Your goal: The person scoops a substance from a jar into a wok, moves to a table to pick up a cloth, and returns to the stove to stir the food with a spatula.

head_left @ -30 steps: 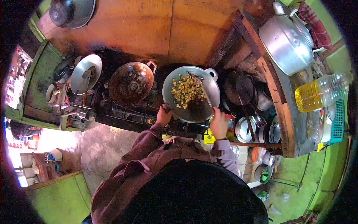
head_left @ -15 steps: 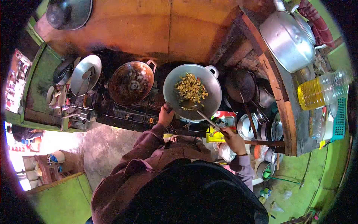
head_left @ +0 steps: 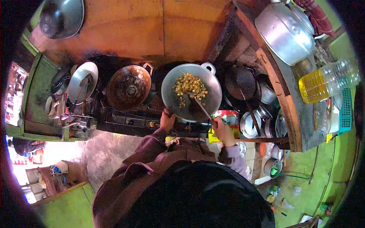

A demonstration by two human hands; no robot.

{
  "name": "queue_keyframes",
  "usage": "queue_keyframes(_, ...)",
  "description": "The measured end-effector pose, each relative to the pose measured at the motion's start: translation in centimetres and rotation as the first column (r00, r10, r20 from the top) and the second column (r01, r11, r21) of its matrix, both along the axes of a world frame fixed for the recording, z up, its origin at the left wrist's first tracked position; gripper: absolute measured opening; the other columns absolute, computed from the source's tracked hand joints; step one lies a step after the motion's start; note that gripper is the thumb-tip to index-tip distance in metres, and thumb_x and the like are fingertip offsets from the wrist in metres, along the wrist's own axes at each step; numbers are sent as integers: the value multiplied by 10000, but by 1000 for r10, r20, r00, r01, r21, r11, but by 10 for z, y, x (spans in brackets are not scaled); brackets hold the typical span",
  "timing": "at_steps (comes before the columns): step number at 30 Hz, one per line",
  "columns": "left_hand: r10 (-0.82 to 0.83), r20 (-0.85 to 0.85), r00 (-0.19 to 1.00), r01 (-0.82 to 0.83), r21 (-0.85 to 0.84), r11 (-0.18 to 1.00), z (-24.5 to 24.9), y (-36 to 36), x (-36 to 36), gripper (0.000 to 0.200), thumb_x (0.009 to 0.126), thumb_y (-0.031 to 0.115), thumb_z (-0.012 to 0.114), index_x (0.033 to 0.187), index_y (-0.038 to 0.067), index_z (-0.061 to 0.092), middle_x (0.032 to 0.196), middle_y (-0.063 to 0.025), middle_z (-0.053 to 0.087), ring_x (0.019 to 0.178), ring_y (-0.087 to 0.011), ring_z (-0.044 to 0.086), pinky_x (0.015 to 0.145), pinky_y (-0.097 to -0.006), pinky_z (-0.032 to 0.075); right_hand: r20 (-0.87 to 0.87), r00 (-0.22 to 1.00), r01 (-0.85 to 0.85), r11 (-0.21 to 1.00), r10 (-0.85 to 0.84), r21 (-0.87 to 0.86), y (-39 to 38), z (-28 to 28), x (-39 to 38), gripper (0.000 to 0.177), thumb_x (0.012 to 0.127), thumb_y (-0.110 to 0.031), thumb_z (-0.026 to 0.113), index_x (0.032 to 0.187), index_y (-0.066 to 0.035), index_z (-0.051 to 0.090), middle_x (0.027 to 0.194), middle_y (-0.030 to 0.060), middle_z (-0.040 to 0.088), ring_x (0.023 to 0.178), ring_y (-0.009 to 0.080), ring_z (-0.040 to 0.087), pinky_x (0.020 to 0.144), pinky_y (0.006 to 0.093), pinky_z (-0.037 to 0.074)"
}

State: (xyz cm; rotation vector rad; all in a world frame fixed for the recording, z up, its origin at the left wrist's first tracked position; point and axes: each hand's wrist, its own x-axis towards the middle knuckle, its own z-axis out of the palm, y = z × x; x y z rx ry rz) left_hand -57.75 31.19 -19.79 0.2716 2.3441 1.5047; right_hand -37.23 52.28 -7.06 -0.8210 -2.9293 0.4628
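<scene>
A grey metal wok (head_left: 215, 89) sits on the stove, with small browned cubes of food and green bits (head_left: 189, 83) in it. My left hand (head_left: 166, 121) is closed at the wok's near-left edge, opposite the loop handle at the far right; a dark piece shows at the fingers, and the near handle itself is hidden. My right hand (head_left: 224, 133) is closed around the handle of a metal spatula (head_left: 202, 108). The spatula's head is in among the cubes, partly covered by them.
Left of the wok stands a browned, oily pan (head_left: 129, 88), then a pale metal bowl (head_left: 83, 81). Dark pans (head_left: 240, 83) sit close on the right. A wooden shelf (head_left: 281, 89) holds a large kettle (head_left: 287, 34) and a bottle of yellow oil (head_left: 317, 85).
My right hand has moved left and up, pushing the spatula's head farther into the food. The cubes have shifted and spread. My left hand stays at the wok's edge; the view has shifted slightly.
</scene>
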Motion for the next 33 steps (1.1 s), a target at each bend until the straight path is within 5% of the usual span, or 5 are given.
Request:
queue_keyframes(3, 21, -37, 999, -22, -12, 1000, 1, 1, 0, 460, 737, 292, 667, 1010, 3, 436, 913, -159, 564, 857, -298, 573, 779, -357, 447, 188, 981, 71, 810, 49, -582, 35, 57, -7, 428, 893, -381, 461, 1190, -80, 396, 916, 212, 614, 734, 316, 642, 624, 421, 488)
queue_keyframes(10, -15, 28, 999, 14, 51, 999, -8, 2, -3, 441, 749, 210, 673, 1053, 20, 416, 974, -134, 530, 908, -235, 530, 794, -343, 421, 162, 856, -517, 823, 491, 236, 124, 42, 36, 327, 915, -321, 470, 1173, -120, 464, 745, 104, 545, 723, 192, 569, 648, 356, 446)
queue_keyframes(14, -16, -4, 1000, 16, 23, 1000, -19, -1, -11, 394, 747, 186, 670, 1012, 30, 423, 949, -112, 530, 876, -218, 518, 794, -331, 416, 67, 964, -227, 927, 257, -298, 132, -22, -11, 328, 884, -374, 482, 996, -72, 543, 919, 216, 588, 869, 405, 549, 736, 462, 435)
queue_keyframes(19, -34, -4, 999, 34, -63, 997, -10, -2, -16, 511, 735, 274, 649, 1077, -18, 406, 971, -195, 566, 930, -340, 566, 795, -386, 439, 98, 994, 61, 996, -53, -73, 75, 22, -41, 373, 873, -431, 492, 953, -82, 596, 791, 211, 621, 773, 379, 604, 652, 467, 465)
queue_keyframes(33, -11, 28, 1000, 13, -71, 997, 6, 0, -12, 495, 721, 276, 677, 1033, 6, 405, 915, -187, 564, 866, -351, 573, 749, -395, 447, -11, 960, -206, 678, 280, -705, 105, -8, -9, 349, 922, -285, 432, 1187, -82, 535, 951, 38, 619, 766, 157, 566, 670, 317, 469)
